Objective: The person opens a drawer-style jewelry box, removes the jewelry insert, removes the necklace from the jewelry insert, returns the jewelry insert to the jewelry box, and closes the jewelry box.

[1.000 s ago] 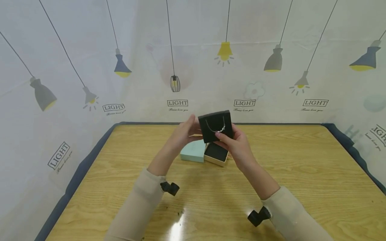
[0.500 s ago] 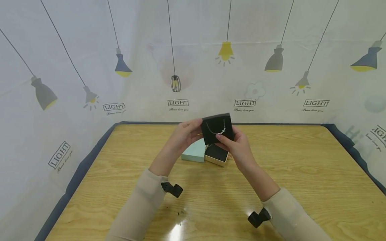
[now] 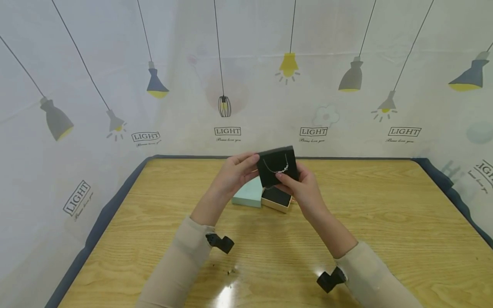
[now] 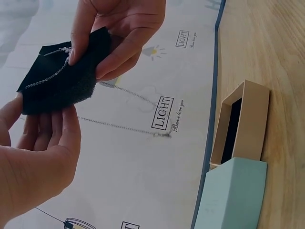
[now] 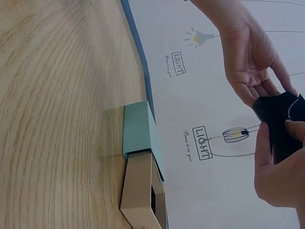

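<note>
A black foam jewelry pad (image 3: 277,160) is held up above the table between both hands. Across its front runs a silver necklace (image 3: 285,167) with small sparkling pieces. My left hand (image 3: 233,177) pinches the pad's left edge, thumb in front. From the right, my right hand (image 3: 304,184) grips the pad, its thumb pressing on the necklace. Behind the pad, a loop of thin chain (image 4: 119,126) dangles free in the left wrist view. Below and beyond the hands sits an open box base (image 3: 276,199) in tan with a black inside, touching a mint-green lid (image 3: 247,194).
The wooden table (image 3: 346,222) spreads around the boxes. Some small dark specks (image 3: 231,272) lie near its front. A pale printed curtain (image 3: 265,107) hangs behind the table and at its sides.
My left thumb has come down onto the pad's left edge from a raised position. Pad and hands have dropped slightly, and the right hand keeps its grip.
</note>
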`<action>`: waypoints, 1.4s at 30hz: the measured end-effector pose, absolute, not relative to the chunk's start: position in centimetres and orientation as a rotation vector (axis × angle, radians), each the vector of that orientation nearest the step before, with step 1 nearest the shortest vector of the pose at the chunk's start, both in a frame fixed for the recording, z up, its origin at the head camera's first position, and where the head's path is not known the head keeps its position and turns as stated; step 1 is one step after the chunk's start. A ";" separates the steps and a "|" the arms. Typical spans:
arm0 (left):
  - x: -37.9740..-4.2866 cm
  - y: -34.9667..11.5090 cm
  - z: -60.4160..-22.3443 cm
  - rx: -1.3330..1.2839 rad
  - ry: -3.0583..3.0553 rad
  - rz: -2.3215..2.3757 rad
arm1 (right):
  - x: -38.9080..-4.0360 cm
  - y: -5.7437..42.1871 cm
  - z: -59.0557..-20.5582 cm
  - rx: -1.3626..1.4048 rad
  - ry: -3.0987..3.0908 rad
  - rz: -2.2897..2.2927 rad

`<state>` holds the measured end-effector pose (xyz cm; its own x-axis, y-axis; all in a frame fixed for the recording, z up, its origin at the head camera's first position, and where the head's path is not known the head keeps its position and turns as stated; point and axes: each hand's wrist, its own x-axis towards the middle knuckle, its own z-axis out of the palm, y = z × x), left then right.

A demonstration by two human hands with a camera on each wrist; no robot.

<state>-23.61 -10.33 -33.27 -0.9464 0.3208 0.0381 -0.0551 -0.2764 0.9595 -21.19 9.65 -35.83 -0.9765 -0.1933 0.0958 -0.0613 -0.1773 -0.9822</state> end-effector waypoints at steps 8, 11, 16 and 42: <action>-23.6 -10.1 -33.3 0.284 1.747 2.334 | -21.1 9.6 -35.9 -0.297 1.926 -2.330; -23.5 -10.1 -33.3 0.297 1.760 2.334 | -21.0 9.6 -35.9 -0.301 1.918 -2.328; -23.4 -10.0 -33.2 0.310 1.767 2.341 | -20.9 9.6 -35.8 -0.304 1.914 -2.321; -23.3 -10.1 -33.0 0.478 1.588 2.464 | -21.0 9.7 -36.1 -0.313 1.979 -2.291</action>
<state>-23.27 -10.09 -33.02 -0.9338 0.3127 0.1739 0.0291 -0.4179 0.9080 -21.05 9.67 -36.07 -0.9741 -0.2074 0.0905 -0.0594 -0.1515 -0.9867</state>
